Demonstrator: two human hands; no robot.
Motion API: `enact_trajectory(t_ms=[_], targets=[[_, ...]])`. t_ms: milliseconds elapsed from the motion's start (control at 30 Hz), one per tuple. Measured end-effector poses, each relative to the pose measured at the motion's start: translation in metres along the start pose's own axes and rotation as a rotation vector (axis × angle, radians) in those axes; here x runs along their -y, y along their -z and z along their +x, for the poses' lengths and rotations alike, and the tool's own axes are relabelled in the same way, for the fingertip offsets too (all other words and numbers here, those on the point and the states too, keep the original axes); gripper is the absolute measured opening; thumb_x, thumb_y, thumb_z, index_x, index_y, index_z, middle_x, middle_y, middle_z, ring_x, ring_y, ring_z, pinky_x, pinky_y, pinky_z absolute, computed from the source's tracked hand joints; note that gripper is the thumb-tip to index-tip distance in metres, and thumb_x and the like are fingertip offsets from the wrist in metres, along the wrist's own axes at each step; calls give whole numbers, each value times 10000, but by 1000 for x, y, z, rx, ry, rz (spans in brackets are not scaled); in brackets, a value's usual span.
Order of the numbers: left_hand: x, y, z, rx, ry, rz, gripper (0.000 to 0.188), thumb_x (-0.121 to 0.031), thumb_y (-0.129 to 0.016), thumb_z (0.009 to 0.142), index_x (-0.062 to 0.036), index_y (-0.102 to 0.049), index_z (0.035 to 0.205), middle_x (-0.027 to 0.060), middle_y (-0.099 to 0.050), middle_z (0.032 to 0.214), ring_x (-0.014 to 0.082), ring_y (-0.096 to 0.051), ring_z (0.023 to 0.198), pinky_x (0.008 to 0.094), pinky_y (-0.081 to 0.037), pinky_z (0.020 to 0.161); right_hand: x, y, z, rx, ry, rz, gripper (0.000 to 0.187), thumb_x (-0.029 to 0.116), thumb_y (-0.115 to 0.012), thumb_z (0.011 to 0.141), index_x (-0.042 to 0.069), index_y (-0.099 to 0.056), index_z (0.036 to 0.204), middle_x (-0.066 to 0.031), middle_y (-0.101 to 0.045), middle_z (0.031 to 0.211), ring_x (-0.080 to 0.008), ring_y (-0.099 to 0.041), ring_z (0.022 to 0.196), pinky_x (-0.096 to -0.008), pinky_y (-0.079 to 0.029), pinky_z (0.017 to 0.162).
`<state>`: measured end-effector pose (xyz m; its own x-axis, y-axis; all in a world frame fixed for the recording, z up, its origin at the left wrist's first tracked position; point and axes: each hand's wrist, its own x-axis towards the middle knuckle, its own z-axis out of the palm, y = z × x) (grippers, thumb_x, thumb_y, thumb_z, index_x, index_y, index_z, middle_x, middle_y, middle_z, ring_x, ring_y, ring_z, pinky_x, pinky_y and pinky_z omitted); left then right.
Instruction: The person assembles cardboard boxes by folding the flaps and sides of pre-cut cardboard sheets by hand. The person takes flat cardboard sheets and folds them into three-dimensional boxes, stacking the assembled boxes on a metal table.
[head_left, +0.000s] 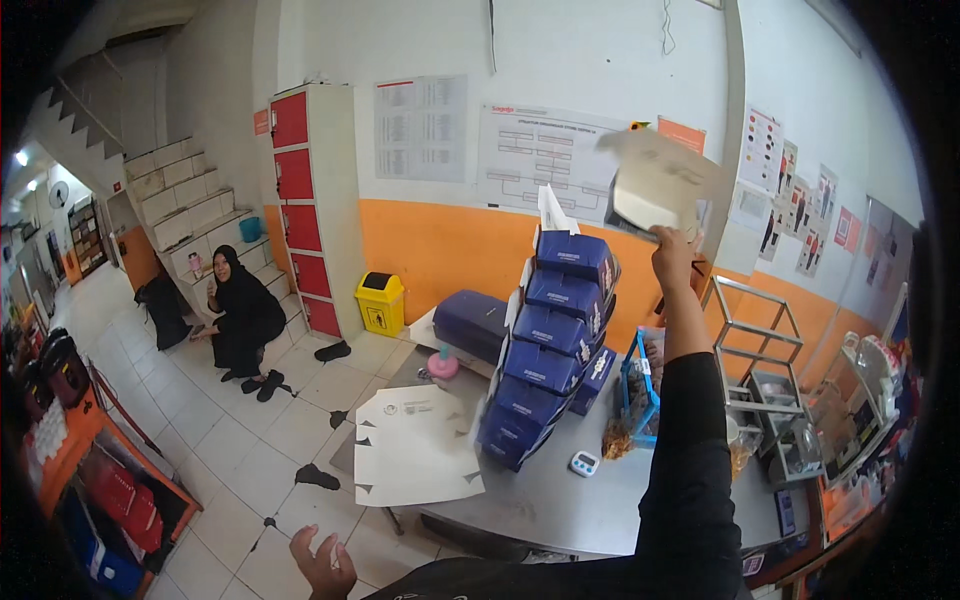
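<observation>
We see a person in black [240, 315] sitting on the tiled floor [215, 435] near red lockers [297, 210], a yellow bin [380, 303] beside them, and posters [545, 150] on the wall.

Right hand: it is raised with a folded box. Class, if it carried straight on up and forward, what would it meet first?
Probably the white wall with its pinned charts; the right hand holding the box has nothing nearer in line, though depth is unclear.

A leaning stack of dark blue cardboard boxes [552, 345] stands mid-table, flat white unfolded carton sheets [415, 445] overhanging the table's left edge; white rectangular charts [545, 150] and colourful small posters [790, 190] hang on the wall, and the raised right hand [672, 255] holds a folded white box [655, 185]
</observation>
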<state>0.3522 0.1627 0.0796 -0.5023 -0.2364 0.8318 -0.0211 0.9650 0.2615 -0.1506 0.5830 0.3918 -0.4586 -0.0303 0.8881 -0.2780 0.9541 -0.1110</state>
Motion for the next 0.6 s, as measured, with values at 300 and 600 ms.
enact_trajectory(t_ms=[300, 600], targets=[[-29, 0, 1, -7, 50, 69, 140, -32, -588, 716, -30, -585, 856, 202, -489, 1112, 382, -468, 1058, 509, -389, 880, -36, -68, 17, 372, 424, 112, 228, -15, -563, 694, 178, -682, 715, 15, -598, 1090, -198, -430, 1212, -589, -33, 1107], [-41, 1, 4, -31, 114, 140, 156, -8, -616, 684, -43, -621, 836, 186, -523, 1068, 372, -512, 986, 454, -436, 827, -53, -118, 9, 365, 505, 349, 99, -1, -580, 684, 75, -641, 702, -108, -643, 1066, -326, -538, 1081, -417, -352, 996]])
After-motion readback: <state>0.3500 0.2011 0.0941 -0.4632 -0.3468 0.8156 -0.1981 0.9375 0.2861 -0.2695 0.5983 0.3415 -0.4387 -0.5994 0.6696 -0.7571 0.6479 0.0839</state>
